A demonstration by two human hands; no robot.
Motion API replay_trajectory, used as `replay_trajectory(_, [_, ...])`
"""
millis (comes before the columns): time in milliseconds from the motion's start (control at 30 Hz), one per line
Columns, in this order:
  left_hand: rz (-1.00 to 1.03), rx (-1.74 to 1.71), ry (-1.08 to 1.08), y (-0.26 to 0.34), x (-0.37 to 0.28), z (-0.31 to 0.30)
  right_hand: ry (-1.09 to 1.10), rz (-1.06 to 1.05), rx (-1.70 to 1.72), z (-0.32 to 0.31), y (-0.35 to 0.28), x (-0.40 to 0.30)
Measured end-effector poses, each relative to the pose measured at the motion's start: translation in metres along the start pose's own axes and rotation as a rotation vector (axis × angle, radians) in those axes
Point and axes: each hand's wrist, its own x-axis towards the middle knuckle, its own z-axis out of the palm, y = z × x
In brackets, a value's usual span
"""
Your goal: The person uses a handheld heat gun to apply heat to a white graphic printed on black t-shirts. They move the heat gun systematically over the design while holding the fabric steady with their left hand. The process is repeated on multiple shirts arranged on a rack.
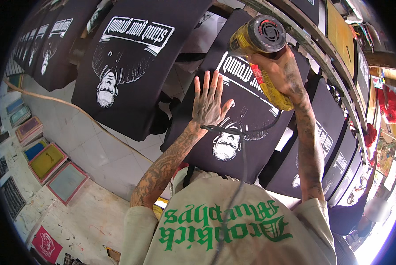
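Observation:
My right hand [282, 74] is wrapped around the handle of a yellow and black heat gun [244, 36]. Its round vented rear end faces up. Beneath it lies a black T-shirt [184, 135] spread flat, bearing a white print of lettering and a portrait [227, 145]. My left hand [208, 106] rests palm down over the print, fingers extended and slightly apart, holding nothing. A dark power cord [257, 131] crosses the portrait and passes by my left wrist. The heat gun and my hand hide part of the printed lettering; the nozzle cannot be made out.
More printed black shirts lie in a row on the left [131, 66] and right [317, 135]. A metal rail [312, 43] curves past on the right. Framed screens [68, 182] lean along the left wall. A pale hose or cable [85, 114] crosses the tiled floor. Another person [346, 215] is at lower right.

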Motion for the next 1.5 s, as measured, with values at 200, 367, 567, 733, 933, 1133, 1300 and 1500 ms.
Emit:
replay_trajectory(200, [0.01, 0.035, -0.039, -0.003, 0.001, -0.004, -0.068, -0.139, 0.043, -0.009, 0.009, -0.016])
replay_trajectory(367, [0.008, 0.037, -0.053, -0.007, 0.0, -0.004, -0.08, 0.084, 0.085, -0.011, 0.0, -0.03])
replay_trajectory(567, [0.027, 0.05, -0.064, -0.009, 0.0, -0.006, -0.041, 0.097, 0.121, -0.014, -0.003, -0.038])
replay_trajectory(733, [0.015, 0.037, -0.052, -0.004, 0.002, -0.006, 0.019, 0.114, 0.091, -0.013, 0.005, -0.046])
replay_trajectory(933, [0.03, 0.049, -0.044, -0.004, 0.003, -0.003, 0.022, 0.127, 0.066, -0.019, 0.02, -0.053])
replay_trajectory(1133, [0.048, 0.059, -0.068, 0.0, 0.002, -0.005, -0.015, 0.194, 0.117, -0.036, 0.019, -0.065])
replay_trajectory(1300, [0.089, 0.022, -0.086, 0.009, -0.001, -0.003, -0.036, 0.279, 0.09, -0.045, 0.024, -0.07])
replay_trajectory(1500, [0.033, -0.028, -0.052, 0.008, 0.004, 0.005, 0.132, 0.308, 0.111, -0.044, 0.034, -0.077])
